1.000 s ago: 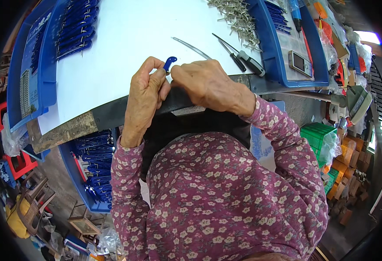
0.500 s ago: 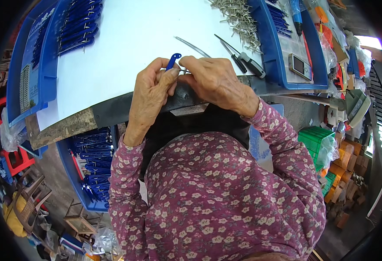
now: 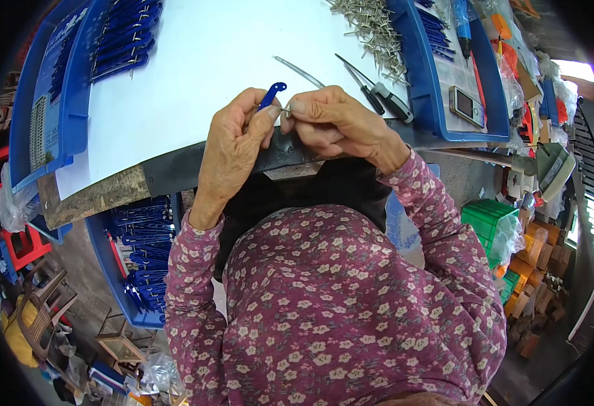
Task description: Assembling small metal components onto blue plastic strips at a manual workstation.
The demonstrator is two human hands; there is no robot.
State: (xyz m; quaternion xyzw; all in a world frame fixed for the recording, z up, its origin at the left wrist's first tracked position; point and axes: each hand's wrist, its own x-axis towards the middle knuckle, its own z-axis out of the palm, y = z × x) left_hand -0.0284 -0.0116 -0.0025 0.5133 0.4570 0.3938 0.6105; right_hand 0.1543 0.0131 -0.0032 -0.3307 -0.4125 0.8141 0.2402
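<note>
Over the table's near edge, my left hand is closed on a flat blue handle-like piece. Its rounded end, with small holes, sticks up past the fingers. My right hand pinches a small silvery metal pin between thumb and fingers, right beside the left fingertips. The pin's thin end points toward the blue piece; whether they touch, I cannot tell. Similar small T-shaped metal pieces lie heaped at the far right. Bunched blue pieces lie at the far left.
Beyond my right hand lie a thin curved metal tool, a slim black-handled tool and a grey-and-black screwdriver. A blue tray on the right holds a phone. Another blue tray stands left; a blue bin sits below the table.
My right hand has turned and shifted slightly right, so its thumb and the pinched pin now show more clearly. My left hand holds the blue piece almost unmoved.
</note>
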